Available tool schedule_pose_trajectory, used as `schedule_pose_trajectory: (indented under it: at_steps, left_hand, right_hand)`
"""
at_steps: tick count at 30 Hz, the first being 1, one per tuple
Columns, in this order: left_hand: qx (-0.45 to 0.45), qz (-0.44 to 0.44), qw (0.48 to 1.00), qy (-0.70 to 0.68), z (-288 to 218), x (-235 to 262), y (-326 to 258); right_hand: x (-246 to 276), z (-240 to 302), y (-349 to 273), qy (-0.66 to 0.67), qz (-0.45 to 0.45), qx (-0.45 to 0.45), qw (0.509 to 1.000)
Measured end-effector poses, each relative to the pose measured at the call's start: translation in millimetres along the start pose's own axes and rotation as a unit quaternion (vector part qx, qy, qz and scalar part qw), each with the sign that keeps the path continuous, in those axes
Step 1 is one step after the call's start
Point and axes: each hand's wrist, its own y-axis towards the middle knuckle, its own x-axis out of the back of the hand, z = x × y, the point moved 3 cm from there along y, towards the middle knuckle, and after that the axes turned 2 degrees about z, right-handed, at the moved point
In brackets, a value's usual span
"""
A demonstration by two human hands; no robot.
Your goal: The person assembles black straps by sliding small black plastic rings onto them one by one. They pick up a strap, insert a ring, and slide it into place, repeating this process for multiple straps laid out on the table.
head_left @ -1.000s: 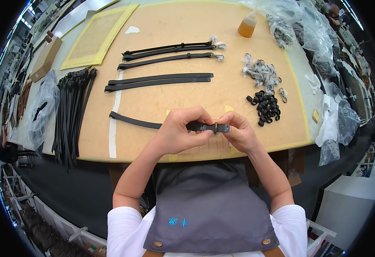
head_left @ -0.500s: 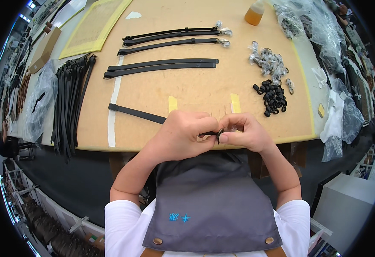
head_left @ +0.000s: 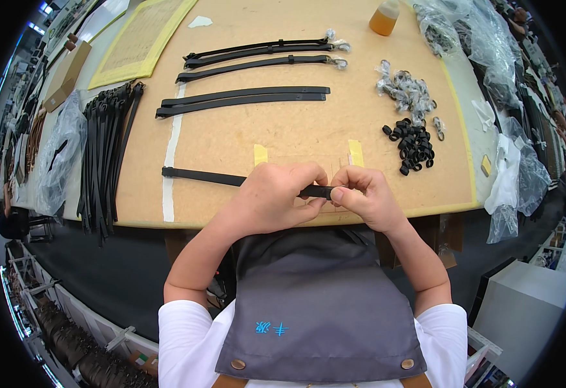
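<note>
A black strap (head_left: 205,176) lies across the tan work board with its far end to the left. My left hand (head_left: 267,197) is closed around it close to the board's front edge. Between the two hands a short dark length of strap shows. My right hand (head_left: 368,197) pinches the strap's near end between thumb and fingers. Whether a small loop sits on it there is hard to make out. Two strips of yellow tape (head_left: 356,153) are stuck to the board just beyond my hands.
Black loops (head_left: 415,150) and plastic-wrapped metal clasps (head_left: 404,90) are heaped at right. Several finished-looking straps (head_left: 257,63) and plain straps (head_left: 244,100) lie farther back. A strap bundle (head_left: 108,155) hangs over the left edge. A bottle of amber liquid (head_left: 384,18) stands at the back.
The strap between my hands has straightened, and its left end has dropped slightly nearer me. The dark curved piece at my right thumb now appears flat in line with the strap.
</note>
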Motion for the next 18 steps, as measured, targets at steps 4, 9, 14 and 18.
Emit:
schedule_pose_trajectory:
  at_steps: [4,9,14,18]
  left_hand:
    - [0.007,0.007,0.999,-0.032,6.6,-0.3,0.1]
    - [0.042,0.02,0.997,-0.056,6.4,-0.1,1.4]
    - [0.075,0.035,0.992,-0.093,8.4,0.4,0.0]
    - [0.07,0.022,0.989,-0.131,12.0,-1.2,-1.3]
  right_hand:
    - [-0.1,-0.3,0.1,0.072,0.034,-0.025,0.997]
    - [-1.1,0.8,-1.0,0.107,0.05,-0.047,0.992]
    - [-2.1,3.6,-1.4,0.11,0.057,-0.06,0.991]
    - [-3.0,5.5,-1.8,0.108,0.06,-0.054,0.991]
